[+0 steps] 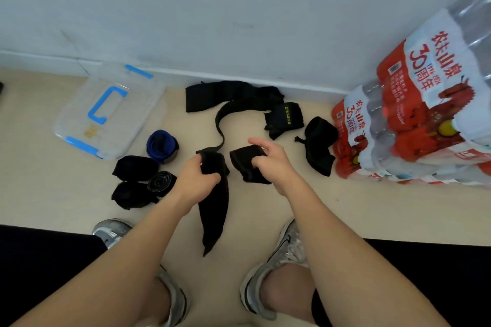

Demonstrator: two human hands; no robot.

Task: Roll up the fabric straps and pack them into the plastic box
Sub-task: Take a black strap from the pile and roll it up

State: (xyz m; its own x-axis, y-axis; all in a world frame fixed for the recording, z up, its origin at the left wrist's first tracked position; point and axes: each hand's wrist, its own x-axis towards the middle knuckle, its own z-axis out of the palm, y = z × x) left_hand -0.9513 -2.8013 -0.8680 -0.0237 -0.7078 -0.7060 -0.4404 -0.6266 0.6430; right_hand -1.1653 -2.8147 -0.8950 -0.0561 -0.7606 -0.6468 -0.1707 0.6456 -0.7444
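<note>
Head view: your left hand (198,175) is closed around the upper part of a long black fabric strap (214,210). The wide end of this strap hangs down to the beige floor (332,210) between your two silver-grey sports shoes (289,247). Its narrow band runs up from your fist and away toward the wall. Your right hand (268,159) grips a folded black fabric wad (245,167), with the fingers curled over it. You cannot tell whether the wad belongs to the same strap. The two hands are near each other but apart.

The clear plastic box with blue handle and blue latches (132,114) sits on the floor at the far left, against the white wall (239,8), with its lid on. Its contents cannot be made out.

Four rolled items lie just beside the near corner of the box:
- one blue-and-black fabric roll (162,146);
- three black fabric rolls (135,167) nearer to you, one of them end-on with its spiral showing.

Unrolled items lie ahead of your hands, near the wall:
- a heap of wide black fabric bands (228,95);
- a black wrap with yellow "XUEYING" lettering (285,119);
- a bunched black strap (318,141), just beside the shrink-wrapped packs of water bottles with red and white labels (414,114) at the right.
</note>
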